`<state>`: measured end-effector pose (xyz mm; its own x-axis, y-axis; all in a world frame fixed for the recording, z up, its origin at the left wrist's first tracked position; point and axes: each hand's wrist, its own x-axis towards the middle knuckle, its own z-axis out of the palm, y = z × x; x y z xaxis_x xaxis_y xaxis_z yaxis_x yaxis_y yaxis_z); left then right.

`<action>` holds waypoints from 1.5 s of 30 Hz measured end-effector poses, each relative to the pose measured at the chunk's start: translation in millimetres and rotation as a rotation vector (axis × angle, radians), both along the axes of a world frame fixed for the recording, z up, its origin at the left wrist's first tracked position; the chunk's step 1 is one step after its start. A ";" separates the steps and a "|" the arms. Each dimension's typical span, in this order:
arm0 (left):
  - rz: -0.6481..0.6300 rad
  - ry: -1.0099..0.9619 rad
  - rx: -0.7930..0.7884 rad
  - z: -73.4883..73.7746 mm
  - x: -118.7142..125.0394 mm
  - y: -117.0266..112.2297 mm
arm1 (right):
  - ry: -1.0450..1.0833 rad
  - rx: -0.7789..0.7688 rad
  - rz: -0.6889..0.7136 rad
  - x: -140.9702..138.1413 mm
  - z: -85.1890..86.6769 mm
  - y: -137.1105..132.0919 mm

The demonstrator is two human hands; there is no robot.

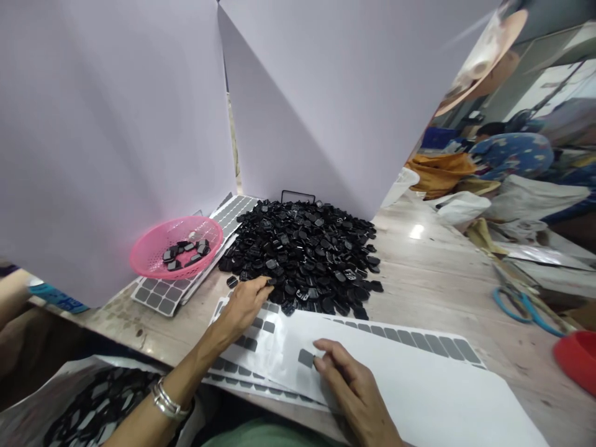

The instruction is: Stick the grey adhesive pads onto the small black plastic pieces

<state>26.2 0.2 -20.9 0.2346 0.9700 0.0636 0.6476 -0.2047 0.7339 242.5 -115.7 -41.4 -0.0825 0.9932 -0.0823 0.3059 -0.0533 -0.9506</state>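
- Heap (302, 248): small, glossy black pieces, banked against panel (316, 124).
- Left hand (248, 303): fingers pinched black piece (272, 282), heap's near-left edge.
- Right hand (349, 385): before heap, grip unclear.
- Worktop (428, 267): extended rightward from heap.

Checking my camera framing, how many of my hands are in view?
2. Your left hand is at the near edge of the black pile; your right hand is over the white sheet, beside a gray sticker. Some fingers are partly hidden.
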 end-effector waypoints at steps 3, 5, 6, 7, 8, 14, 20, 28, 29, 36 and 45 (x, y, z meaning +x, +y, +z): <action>-0.161 -0.203 -0.063 3.6 8.5 -23.6 | 0.134 0.032 -0.029 -1.3 -1.6 1.3; -0.273 -0.297 -0.162 3.6 16.1 -40.9 | 0.242 0.049 0.048 -5.4 -3.4 1.8; -0.311 -0.340 -0.218 2.9 19.8 -48.8 | 0.277 0.045 0.099 -8.1 -4.4 1.6; -0.335 -0.396 -0.279 1.7 23.3 -55.8 | 0.296 0.033 0.147 -10.9 -5.4 1.0; -0.344 -0.465 -0.350 0.2 26.3 -61.8 | 0.301 0.009 0.187 -13.5 -6.3 0.0; -0.070 -0.832 -0.838 -10.8 27.5 -79.3 | 0.311 -0.081 0.311 -14.0 -9.3 -12.3; -0.206 -1.072 -1.095 -5.6 16.5 -86.9 | 0.232 -0.184 0.344 1.8 2.6 -25.9; -0.087 -1.015 -1.007 -8.0 23.1 -94.2 | 0.121 -0.192 0.383 14.5 12.9 -26.2; -0.068 -1.001 -0.985 -8.4 23.8 -94.2 | 0.115 -0.165 0.337 14.7 12.9 -25.7; -0.054 -0.976 -0.979 -9.4 26.6 -94.5 | -0.140 0.237 0.033 2.1 10.4 -21.5; -0.018 -0.944 -0.922 -9.4 29.5 -95.4 | -0.292 0.389 0.124 -11.1 7.5 -17.3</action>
